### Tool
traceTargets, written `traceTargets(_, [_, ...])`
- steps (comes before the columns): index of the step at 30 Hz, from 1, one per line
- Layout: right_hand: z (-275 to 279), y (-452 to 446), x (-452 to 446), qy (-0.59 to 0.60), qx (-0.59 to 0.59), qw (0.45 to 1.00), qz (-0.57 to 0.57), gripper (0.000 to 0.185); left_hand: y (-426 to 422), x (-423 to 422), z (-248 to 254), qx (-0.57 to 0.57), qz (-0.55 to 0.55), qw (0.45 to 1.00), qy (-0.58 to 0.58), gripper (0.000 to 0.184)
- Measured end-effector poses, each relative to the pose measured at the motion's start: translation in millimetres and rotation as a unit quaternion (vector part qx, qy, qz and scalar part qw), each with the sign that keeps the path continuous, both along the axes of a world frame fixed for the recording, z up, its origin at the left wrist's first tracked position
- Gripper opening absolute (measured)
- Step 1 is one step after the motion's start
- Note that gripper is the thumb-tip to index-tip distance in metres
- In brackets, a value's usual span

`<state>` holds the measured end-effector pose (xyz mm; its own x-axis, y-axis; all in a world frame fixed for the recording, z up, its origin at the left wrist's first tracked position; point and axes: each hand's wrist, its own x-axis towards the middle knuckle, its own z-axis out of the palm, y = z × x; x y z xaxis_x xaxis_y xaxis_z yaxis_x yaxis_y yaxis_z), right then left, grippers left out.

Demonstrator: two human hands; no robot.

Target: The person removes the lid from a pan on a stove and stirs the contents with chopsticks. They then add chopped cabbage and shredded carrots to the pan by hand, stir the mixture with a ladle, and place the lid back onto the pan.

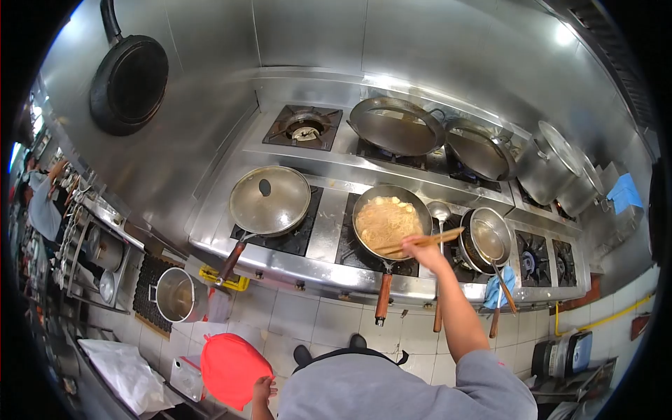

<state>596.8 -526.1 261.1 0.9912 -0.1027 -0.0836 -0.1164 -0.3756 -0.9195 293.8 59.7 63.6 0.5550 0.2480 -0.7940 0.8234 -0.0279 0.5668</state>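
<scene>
My right hand [422, 250] is closed around a pair of long wooden chopsticks [448, 236], whose tips reach into the noodles [383, 222] at the near side of a frying pan [358, 204]. Pale chunks lie among the noodles. The pan sits on a front burner, its wooden handle [383, 297] pointing toward me. Low at my left side, my left hand [264, 388] hangs with its fingers loosely bent and nothing visible in them. It overlaps the edge of a red rounded object [233, 369]; whether they touch, I cannot tell.
A lidded pan [270, 201] stands left on the stove. Right of the noodles are a ladle [439, 211], stacked pans [490, 236] and a blue cloth [505, 285]. Woks [397, 126] and tall pots [549, 164] line the back. A metal pot [178, 295] stands low at left.
</scene>
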Motion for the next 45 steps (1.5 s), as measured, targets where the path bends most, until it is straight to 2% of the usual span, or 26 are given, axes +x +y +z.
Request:
traceTargets(1, [18.1,-0.1,1.2,-0.018,0.075,0.996,-0.04,0.013,-0.6,-1.1,-0.7,0.002,-0.003,1.0,0.006,0.028])
traceTargets(2, [23.3,-4.8,8.3,-0.036,0.062,0.992,-0.101,0.012,-1.5,-0.7,-1.6,0.003,-0.006,1.0,0.011,0.028])
traceTargets(4, [10.1,-22.4,27.9,-0.145,-0.076,0.966,-0.199,0.01,-2.1,-6.0,-1.0,0.009,-0.021,1.0,0.014,0.028])
traceTargets(8, [-8.9,-8.8,40.9,-0.154,-0.15,0.959,-0.186,0.009,5.3,-21.9,-14.4,0.003,-0.047,0.999,0.027,0.026])
traceTargets(10, [-4.2,28.2,35.8,-0.201,-0.216,0.953,-0.065,0.009,6.9,-25.5,-17.2,0.002,-0.034,0.999,0.018,0.025])
traceTargets(11, [0.7,38.0,30.5,-0.201,-0.215,0.954,-0.061,0.009,8.4,-30.2,-18.5,0.002,-0.021,1.0,0.013,0.025])
traceTargets(13, [8.2,50.5,22.9,-0.152,-0.086,0.983,0.061,0.01,12.2,-31.7,-22.5,-0.003,0.001,1.0,0.022,0.025])
traceTargets(14, [9.6,42.6,25.4,-0.153,-0.086,0.982,0.063,0.01,12.9,-30.9,-24.9,-0.008,0.019,0.999,0.029,0.025])
traceTargets(16, [14.5,6.1,33.9,0.014,0.046,0.999,0.009,0.011,12.3,-28.6,-22.8,-0.006,0.017,0.999,0.029,0.025])
traceTargets(19, [14.9,-18.6,45.1,-0.097,-0.189,0.966,-0.151,0.013,11.2,-26.0,-16.6,0.002,0.005,1.0,0.028,0.025])
traceTargets(22, [-4.1,-6.9,57.5,-0.196,-0.24,0.938,-0.156,0.012,9.3,-22.2,-11.8,0.004,-0.003,0.999,0.036,0.025])
traceTargets(24, [-12.2,-3.7,67.7,-0.209,-0.223,0.947,-0.101,0.01,12.9,-19.5,-8.3,0.005,-0.001,0.999,0.045,0.024])
traceTargets(26, [-22.6,-13.3,86.1,-0.032,0.046,0.992,-0.115,0.009,15.1,-20.8,-6.2,-0.016,0.013,1.0,0.017,0.023])
traceTargets(27, [-5.2,-14.2,86.4,-0.043,0.024,0.986,-0.156,0.008,15.1,-21.9,-4.5,-0.015,0.016,1.0,0.018,0.023])
traceTargets(28, [-9.0,-24.2,101.2,-0.07,-0.161,0.961,-0.212,0.006,15.0,-21.9,-2.4,-0.008,0.023,0.999,0.022,0.023])
traceTargets(30, [-4.5,-22.0,103.0,-0.142,-0.21,0.931,-0.264,0.004,13.2,-23.1,1.8,0.001,0.031,0.999,0.024,0.022])
traceTargets(31, [-19.1,-18.7,111.3,-0.142,-0.208,0.931,-0.264,0.004,12.5,-25.1,2.6,0.0,0.032,0.999,0.033,0.022])
traceTargets(33, [-45.3,-7.5,129.7,-0.204,-0.14,0.955,-0.161,0.013,11.7,-28.1,2.8,0.0,0.033,0.999,0.04,0.021])
traceTargets(34, [-33.2,3.0,126.6,-0.205,-0.139,0.955,-0.16,0.013,11.2,-31.0,-2.9,-0.006,0.042,0.998,0.041,0.022])
traceTargets(35, [-20.6,10.2,119.2,-0.123,0.016,0.985,-0.122,0.009,11.8,-35.2,-8.1,-0.011,0.053,0.998,0.045,0.022])
traceTargets(36, [-4.9,17.4,109.7,-0.036,0.17,0.982,-0.079,0.006,10.7,-38.2,-6.9,-0.011,0.055,0.997,0.046,0.022])
traceTargets(38, [-1.2,3.7,107.3,-0.021,0.143,0.984,-0.105,0.008,4.7,-39.2,6.0,0.022,0.026,0.999,0.032,0.022])
traceTargets(40, [1.3,-2.9,108.3,-0.107,-0.149,0.966,-0.18,0.01,1.8,-38.8,15.4,0.042,0.002,0.999,0.034,0.023])
traceTargets(42, [-12.2,-2.9,103.7,-0.104,-0.179,0.962,-0.179,0.011,1.1,-36.7,15.3,0.063,-0.027,0.997,0.036,0.024])
traceTargets(44, [-49.9,-2.3,106.9,-0.186,-0.072,0.98,-0.029,0.012,3.6,-36.6,11.5,0.045,-0.016,0.998,0.032,0.024])
traceTargets(45, [-33.4,2.9,93.4,-0.088,-0.103,0.991,0.005,0.012,4.7,-35.9,9.2,0.045,-0.016,0.998,0.032,0.024])
